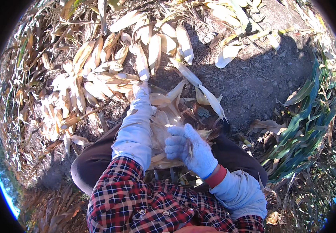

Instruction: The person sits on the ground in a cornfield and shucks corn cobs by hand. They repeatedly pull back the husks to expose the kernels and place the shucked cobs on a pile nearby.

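My left hand (pixel 140 89), in a white knit glove, reaches forward to the edge of a heap of corn ears (pixel 98 83). It meets the near end of one pale ear of corn (pixel 142 65); the fingers are too foreshortened to show a grip. Before my lap, my right hand (pixel 187 145), also gloved, is raised with the thumb apart and the fingers loosely bent. A thin husk scrap (pixel 190 150) shows against its palm, and nothing larger is in it. Below the hands lies a pile of loose husks and silk (pixel 165 125) between my knees.
More pale ears (pixel 184 43) lie on the ground ahead. Single husks (pixel 229 55) are scattered on the bare soil (pixel 261 78) at the right. Green corn leaves (pixel 299 139) heap up beside my right knee (pixel 240 157). Dry stalks (pixel 25 78) cover the far left.
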The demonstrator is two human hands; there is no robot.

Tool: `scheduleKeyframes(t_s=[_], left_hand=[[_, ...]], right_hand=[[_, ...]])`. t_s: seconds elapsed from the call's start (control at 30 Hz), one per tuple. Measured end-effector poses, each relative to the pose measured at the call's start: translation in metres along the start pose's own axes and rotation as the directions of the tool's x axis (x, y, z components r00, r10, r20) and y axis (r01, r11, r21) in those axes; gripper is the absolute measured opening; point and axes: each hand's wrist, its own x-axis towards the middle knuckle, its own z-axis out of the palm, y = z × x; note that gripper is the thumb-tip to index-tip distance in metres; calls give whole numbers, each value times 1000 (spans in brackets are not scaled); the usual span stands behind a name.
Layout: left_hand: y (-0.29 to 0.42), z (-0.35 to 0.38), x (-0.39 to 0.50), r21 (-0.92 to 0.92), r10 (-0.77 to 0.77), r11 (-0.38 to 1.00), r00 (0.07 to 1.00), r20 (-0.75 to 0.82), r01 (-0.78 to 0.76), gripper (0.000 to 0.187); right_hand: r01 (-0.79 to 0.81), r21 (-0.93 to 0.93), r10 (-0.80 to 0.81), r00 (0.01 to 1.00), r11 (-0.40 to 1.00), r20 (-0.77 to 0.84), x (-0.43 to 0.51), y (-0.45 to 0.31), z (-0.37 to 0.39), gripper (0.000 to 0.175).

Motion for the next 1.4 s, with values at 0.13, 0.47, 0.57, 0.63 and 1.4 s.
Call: scheduleKeyframes(t_s=[0.13, 0.47, 0.57, 0.63, 1.4], left_hand=[[16, -3, 0, -88, -81, 993, 997, 2, 81, 32], [37, -6, 12, -275, -166, 947, 986, 24, 166, 31], [44, -14, 4, -476, -169, 862, 984, 58, 176, 31], [49, -26, -15, -739, -175, 636, 974, 145, 224, 31], [127, -248, -349, -684, 633, 515, 767, -103, -517, 36]], right_hand=[[4, -26, -4, 1000, 1000, -15, 0, 0, 2, 55], [21, -43, -23, 999, 999, -42, -1, -7, 9, 51], [32, -41, -33, 999, 999, -37, -5, -9, 10, 51], [57, -48, -58, 998, 997, -24, -7, -9, 8, 51], [409, -900, -640, 734, 148, 228, 4, -27, -14, 83]])
